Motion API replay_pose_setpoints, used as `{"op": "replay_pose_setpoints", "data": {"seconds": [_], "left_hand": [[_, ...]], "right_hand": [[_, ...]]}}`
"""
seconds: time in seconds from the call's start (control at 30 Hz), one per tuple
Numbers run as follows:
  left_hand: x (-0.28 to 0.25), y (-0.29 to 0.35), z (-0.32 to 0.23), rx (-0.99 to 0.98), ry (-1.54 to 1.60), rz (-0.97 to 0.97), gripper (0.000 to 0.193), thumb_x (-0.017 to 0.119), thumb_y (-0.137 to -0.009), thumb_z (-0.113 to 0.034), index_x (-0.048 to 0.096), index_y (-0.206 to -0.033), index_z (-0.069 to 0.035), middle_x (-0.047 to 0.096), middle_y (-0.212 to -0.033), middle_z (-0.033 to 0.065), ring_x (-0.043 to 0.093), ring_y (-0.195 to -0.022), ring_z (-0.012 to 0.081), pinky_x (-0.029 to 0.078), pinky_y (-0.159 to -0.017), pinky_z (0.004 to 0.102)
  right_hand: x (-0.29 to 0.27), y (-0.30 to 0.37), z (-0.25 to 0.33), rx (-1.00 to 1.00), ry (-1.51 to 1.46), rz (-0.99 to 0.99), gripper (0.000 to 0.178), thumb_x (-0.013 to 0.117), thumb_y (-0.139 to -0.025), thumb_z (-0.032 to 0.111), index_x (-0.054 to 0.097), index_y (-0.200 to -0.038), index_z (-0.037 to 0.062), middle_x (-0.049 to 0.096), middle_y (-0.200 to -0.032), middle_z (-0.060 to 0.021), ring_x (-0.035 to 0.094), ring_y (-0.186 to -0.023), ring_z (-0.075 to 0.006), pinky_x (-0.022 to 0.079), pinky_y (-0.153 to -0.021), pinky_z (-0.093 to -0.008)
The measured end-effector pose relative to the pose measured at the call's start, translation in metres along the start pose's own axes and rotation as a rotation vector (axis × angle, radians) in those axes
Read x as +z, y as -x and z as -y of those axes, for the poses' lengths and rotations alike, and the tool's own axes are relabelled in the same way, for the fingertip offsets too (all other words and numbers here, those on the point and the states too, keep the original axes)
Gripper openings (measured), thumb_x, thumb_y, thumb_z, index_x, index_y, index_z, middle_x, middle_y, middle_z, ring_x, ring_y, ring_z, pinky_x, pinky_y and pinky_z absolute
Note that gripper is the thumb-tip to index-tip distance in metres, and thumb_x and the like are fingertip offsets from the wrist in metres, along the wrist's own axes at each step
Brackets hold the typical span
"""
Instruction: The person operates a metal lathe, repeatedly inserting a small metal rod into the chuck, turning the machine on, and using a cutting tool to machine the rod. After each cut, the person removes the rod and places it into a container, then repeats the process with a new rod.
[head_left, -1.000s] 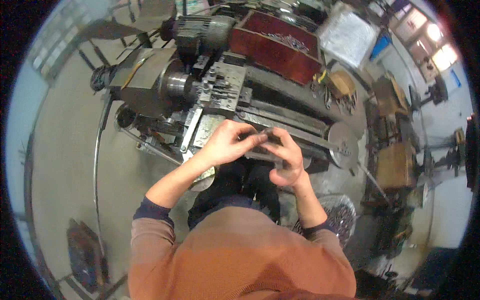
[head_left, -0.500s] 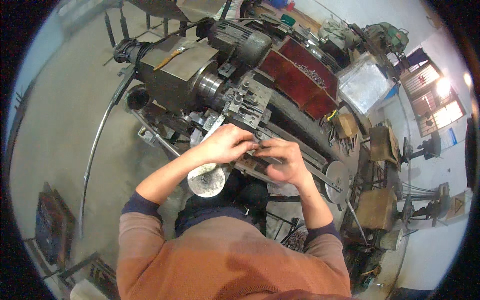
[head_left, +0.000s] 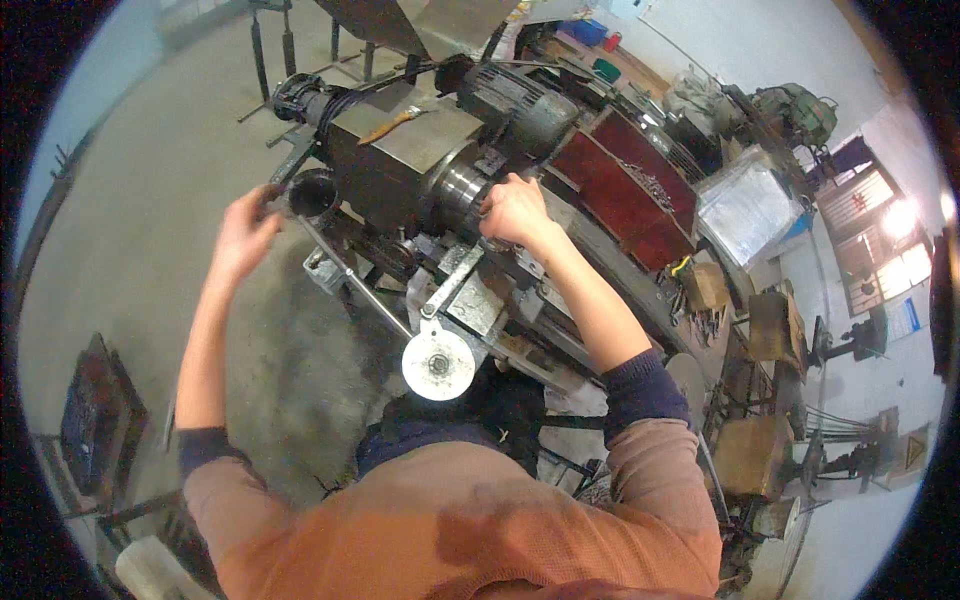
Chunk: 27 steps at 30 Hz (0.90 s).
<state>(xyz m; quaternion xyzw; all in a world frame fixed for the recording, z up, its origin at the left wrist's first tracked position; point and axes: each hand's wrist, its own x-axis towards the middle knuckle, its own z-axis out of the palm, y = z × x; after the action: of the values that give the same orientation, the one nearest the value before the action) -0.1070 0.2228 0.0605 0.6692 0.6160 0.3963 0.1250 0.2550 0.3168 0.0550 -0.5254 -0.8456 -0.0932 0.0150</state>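
Observation:
In front of me stands a small lathe with a shiny round spindle chuck [head_left: 460, 192] on its boxy headstock [head_left: 385, 165]. My right hand [head_left: 515, 212] is closed at the chuck's front face, fingers curled; whatever they hold is hidden. Off to the left, my left hand [head_left: 245, 232] is wrapped round the long metal lever [head_left: 293, 160] that slants down from the headstock's left end; my forearm covers much of its length. Below the chuck lies the cross slide [head_left: 475, 300], with a round pale handwheel [head_left: 438, 365] at its near end.
A brush-like tool with a yellowish handle [head_left: 385, 128] rests on the headstock. Behind it sit a ribbed motor [head_left: 520, 110] and a dark red tray [head_left: 625, 190] holding small metal parts. A cardboard box [head_left: 708, 287] and hand tools lie to the right.
Both hands were together over the tool post. The left has swung out left to the lever, and the right has moved up to the chuck. The view has shifted slightly.

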Motion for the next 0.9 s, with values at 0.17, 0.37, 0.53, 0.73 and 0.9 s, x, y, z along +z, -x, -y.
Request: {"op": "replay_pose_setpoints", "data": {"seconds": [0.17,0.37,0.53,0.73,0.9], "left_hand": [[-0.065,0.049,0.096,-0.162,-0.334,-0.171,0.037,0.057,-0.072,-0.011,0.056,-0.108,-0.001,0.06,-0.07,0.0136,0.06,-0.066,0.02,0.045,-0.061,0.0312],[-0.051,0.086,0.095,-0.308,-0.417,0.115,0.045,0.065,-0.069,-0.019,0.054,-0.11,-0.002,0.059,-0.069,0.0163,0.06,-0.069,0.0283,0.045,-0.066,0.0376],[-0.045,0.056,0.131,-0.316,-0.797,0.165,0.024,0.061,-0.068,-0.012,0.06,-0.09,-0.004,0.062,-0.077,0.0167,0.061,-0.076,0.0328,0.049,-0.068,0.0411],[-0.108,-0.028,0.232,-0.462,-1.024,-0.023,0.017,0.052,-0.074,-0.005,0.064,-0.086,-0.007,0.064,-0.09,0.014,0.062,-0.085,0.0297,0.049,-0.072,0.0396],[-0.103,-0.047,0.233,-0.664,-0.948,0.04,0.021,0.053,-0.077,-0.011,0.063,-0.095,-0.009,0.064,-0.093,0.0122,0.061,-0.09,0.0291,0.048,-0.078,0.0386]], "right_hand": [[0.0,-0.016,0.0,0.045,-0.113,0.123,0.029,0.062,-0.052,0.024,0.072,-0.079,0.02,0.066,-0.081,-0.007,0.055,-0.093,-0.0257,0.041,-0.082,-0.0402],[-0.002,-0.033,0.001,0.087,-0.16,0.211,0.026,0.061,-0.054,0.023,0.069,-0.075,0.0092,0.064,-0.075,-0.015,0.063,-0.072,-0.0302,0.05,-0.068,-0.0358],[-0.002,-0.022,-0.007,0.081,-0.293,0.164,0.024,0.061,-0.053,0.023,0.067,-0.068,0.0051,0.062,-0.068,-0.0174,0.062,-0.067,-0.0324,0.049,-0.065,-0.0375],[-0.006,-0.025,0.001,0.074,-0.304,0.13,0.024,0.063,-0.052,0.022,0.068,-0.069,0.0068,0.062,-0.069,-0.0171,0.062,-0.068,-0.0322,0.051,-0.067,-0.038],[0.001,-0.024,-0.006,0.077,-0.284,0.12,0.023,0.063,-0.053,0.022,0.068,-0.068,0.0057,0.062,-0.07,-0.0177,0.062,-0.069,-0.0325,0.051,-0.067,-0.0383]]}}
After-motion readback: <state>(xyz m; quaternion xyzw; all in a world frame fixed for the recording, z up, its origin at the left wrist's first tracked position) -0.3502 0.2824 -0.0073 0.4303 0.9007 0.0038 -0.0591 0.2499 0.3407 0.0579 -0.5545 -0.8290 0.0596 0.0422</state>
